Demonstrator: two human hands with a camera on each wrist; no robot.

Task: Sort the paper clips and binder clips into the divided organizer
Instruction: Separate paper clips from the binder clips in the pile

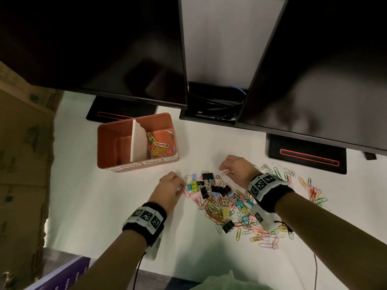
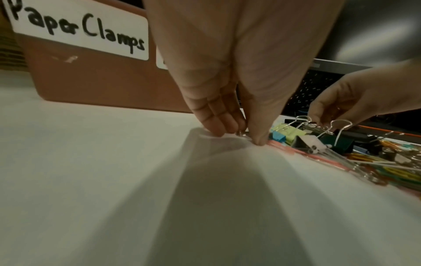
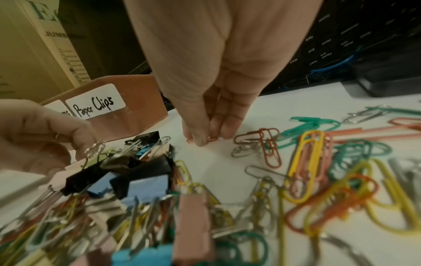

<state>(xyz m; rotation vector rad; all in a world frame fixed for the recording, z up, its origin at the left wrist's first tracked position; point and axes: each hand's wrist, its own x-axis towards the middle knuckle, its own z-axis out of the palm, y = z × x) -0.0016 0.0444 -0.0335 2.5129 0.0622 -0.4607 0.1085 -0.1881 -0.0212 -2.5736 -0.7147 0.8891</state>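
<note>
Nearby, two dark monitors (image 1: 104, 49), left hand (image 1: 169, 189) pinching a silver clip (image 2: 242, 133), right hand (image 1: 236, 168) pinching pink paper clip (image 3: 210, 139), organizer (image 1: 109, 147) behind.

Office desk. Two dark monitors (image 1: 109, 45) on black stands over white desktop (image 1: 104, 206); cables (image 1: 217, 101) bunched between them. Cardboard boxes (image 1: 23, 143) stacked at left. Paper clips (image 1: 270, 233), binder clips (image 1: 209, 185) scattered; labelled organizer (image 1: 109, 143) nearby.

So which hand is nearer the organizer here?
Left. The left hand is just in front of the organizer, near its right corner; the right hand is farther off to its right.
</note>
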